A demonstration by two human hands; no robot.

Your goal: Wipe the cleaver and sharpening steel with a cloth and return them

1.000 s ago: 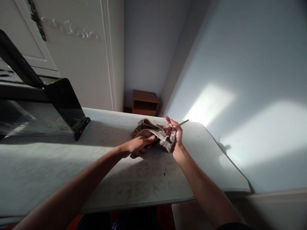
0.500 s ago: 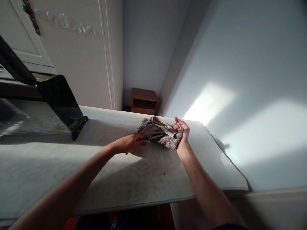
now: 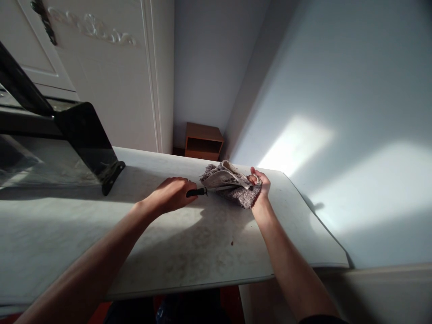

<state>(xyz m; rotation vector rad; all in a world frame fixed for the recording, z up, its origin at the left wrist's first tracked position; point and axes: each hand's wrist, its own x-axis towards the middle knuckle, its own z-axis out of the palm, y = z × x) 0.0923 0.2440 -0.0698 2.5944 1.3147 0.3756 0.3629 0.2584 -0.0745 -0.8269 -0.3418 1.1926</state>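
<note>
A grey-brown shaggy cloth (image 3: 248, 195) with a pale backing is folded around the narrow metal blade of a black-handled knife (image 3: 196, 192). My right hand (image 3: 263, 183) is closed on the cloth's right end, its fingers partly covered by the folds. The knife's handle sticks out of the cloth to the left. My left hand (image 3: 177, 193) is at that handle, fingers curled behind it, the handle showing in front of them. The blade's far end is hidden inside the cloth. Both hands are over the pale tabletop (image 3: 162, 265).
At left on the table stands a black metal bracket or stand (image 3: 87, 144) with clear plastic wrap. A small dark red-brown bit (image 3: 232, 241) lies near the front. Beyond the table are a brown cabinet (image 3: 204, 132) and a white door (image 3: 111, 90). The wall (image 3: 354, 112) borders the right side.
My left hand has shifted left along the handle, uncovering more of it, and its thumb no longer shows on top. The cloth and my right hand have moved slightly right.
</note>
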